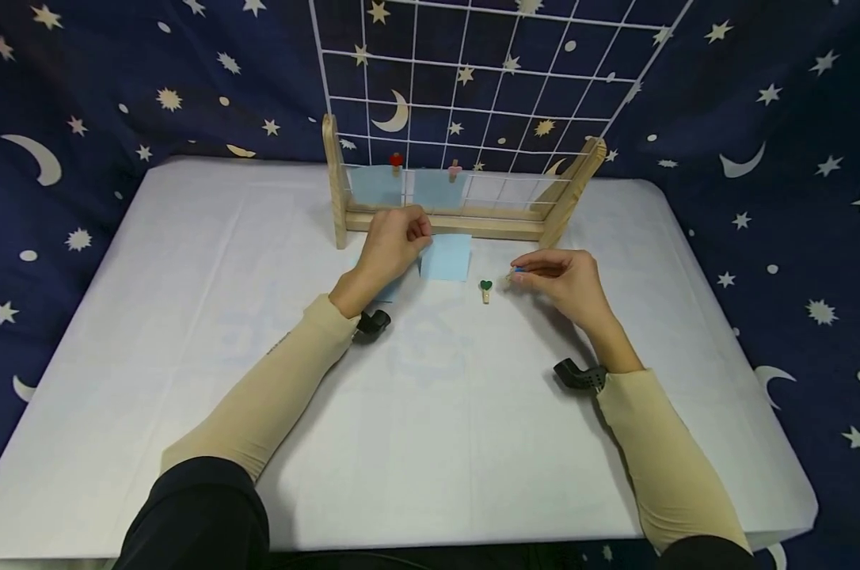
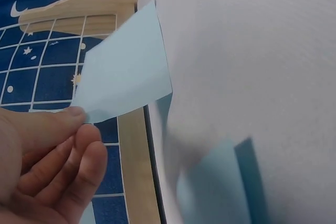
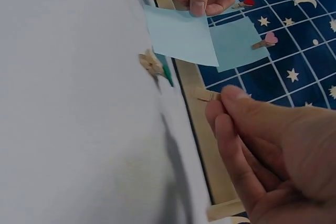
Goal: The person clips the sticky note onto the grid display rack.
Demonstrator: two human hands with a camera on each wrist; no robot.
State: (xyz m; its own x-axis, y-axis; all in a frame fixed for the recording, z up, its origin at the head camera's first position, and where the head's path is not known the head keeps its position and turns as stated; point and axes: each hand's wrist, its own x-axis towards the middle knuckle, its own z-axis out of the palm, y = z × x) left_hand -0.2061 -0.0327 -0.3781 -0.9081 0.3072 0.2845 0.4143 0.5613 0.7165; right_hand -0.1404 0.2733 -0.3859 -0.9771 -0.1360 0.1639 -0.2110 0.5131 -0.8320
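My left hand (image 1: 394, 241) pinches a light blue paper square (image 1: 447, 257) by its corner, held up in front of the wire grid's wooden base. In my right hand (image 1: 561, 285) a small wooden clothespin (image 3: 208, 95) is pinched between thumb and fingers; a bit of blue shows on it in the head view. Between the hands, on the white table, lies a clothespin with a green heart (image 1: 485, 290). Another blue paper (image 2: 215, 187) is on the table beneath my left wrist, partly hidden by it in the head view.
A white wire grid (image 1: 473, 103) stands in a wooden frame (image 1: 444, 224) at the back. Two blue papers hang low on it, one under a red-heart clothespin (image 1: 396, 161), the other under a pink-heart clothespin (image 1: 454, 170). Star-patterned dark cloth (image 1: 152, 79) surrounds the table (image 1: 416, 443).
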